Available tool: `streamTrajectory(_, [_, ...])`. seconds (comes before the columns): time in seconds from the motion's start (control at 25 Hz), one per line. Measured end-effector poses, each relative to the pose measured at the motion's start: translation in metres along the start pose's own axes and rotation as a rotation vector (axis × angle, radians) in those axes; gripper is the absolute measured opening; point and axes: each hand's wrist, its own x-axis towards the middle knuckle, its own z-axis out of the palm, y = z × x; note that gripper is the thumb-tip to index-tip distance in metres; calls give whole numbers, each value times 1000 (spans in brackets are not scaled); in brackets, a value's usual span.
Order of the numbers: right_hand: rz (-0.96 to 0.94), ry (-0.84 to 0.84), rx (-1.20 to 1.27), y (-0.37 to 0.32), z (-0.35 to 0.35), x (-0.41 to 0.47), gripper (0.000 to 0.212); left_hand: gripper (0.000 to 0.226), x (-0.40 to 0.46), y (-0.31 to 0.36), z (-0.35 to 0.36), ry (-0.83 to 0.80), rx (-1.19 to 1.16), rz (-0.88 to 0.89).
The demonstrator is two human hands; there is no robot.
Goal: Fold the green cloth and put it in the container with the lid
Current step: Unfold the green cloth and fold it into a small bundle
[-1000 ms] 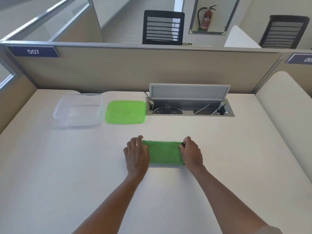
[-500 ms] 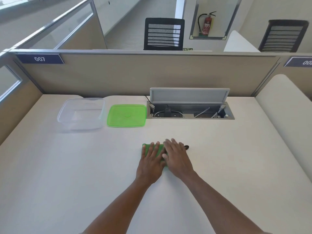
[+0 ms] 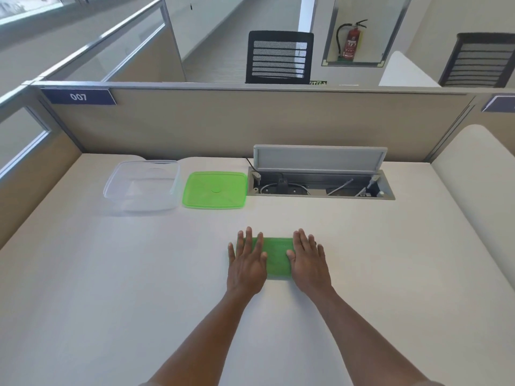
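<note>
The green cloth (image 3: 276, 257) lies folded into a small flat rectangle on the white desk, in the middle of the view. My left hand (image 3: 246, 264) rests flat on its left end, fingers spread. My right hand (image 3: 308, 260) lies flat on its right end. Neither hand grips the cloth; both press down on it, and only its middle strip shows between them. The clear plastic container (image 3: 142, 188) stands empty at the back left. Its green lid (image 3: 214, 190) lies flat on the desk just right of it.
An open cable box (image 3: 320, 185) with its grey flap raised sits in the desk behind the cloth. A beige partition (image 3: 250, 121) closes the far edge. A second desk surface (image 3: 479, 190) adjoins on the right.
The hands, which had come together over the cloth half a second ago, have slid apart to its two ends and now lie flat. The cloth shows between them again.
</note>
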Motion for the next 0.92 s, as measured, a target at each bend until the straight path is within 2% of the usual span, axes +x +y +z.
streamTrajectory(0.16, [68, 13, 78, 1, 0, 5, 59, 61, -1, -7, -4, 9, -191, -205])
streamTrajectory(0.32, [204, 53, 84, -4, -6, 8, 62, 64, -2, -8, -14, 76, -125, -383])
streamTrajectory(0.48, [332, 32, 204, -11, -12, 10, 47, 48, -2, -7, -18, 80, -177, -439])
streamTrajectory(0.64, [474, -70, 427, -3, -16, 21, 50, 43, 7, -16, -25, 0, -373, -520])
streamTrajectory(0.76, [473, -122, 450, 5, -17, 27, 44, 43, 13, -25, -30, -82, -545, -585])
streamTrajectory(0.92, [468, -156, 465, 6, -22, 29, 48, 38, 10, -27, -34, -98, -701, -612])
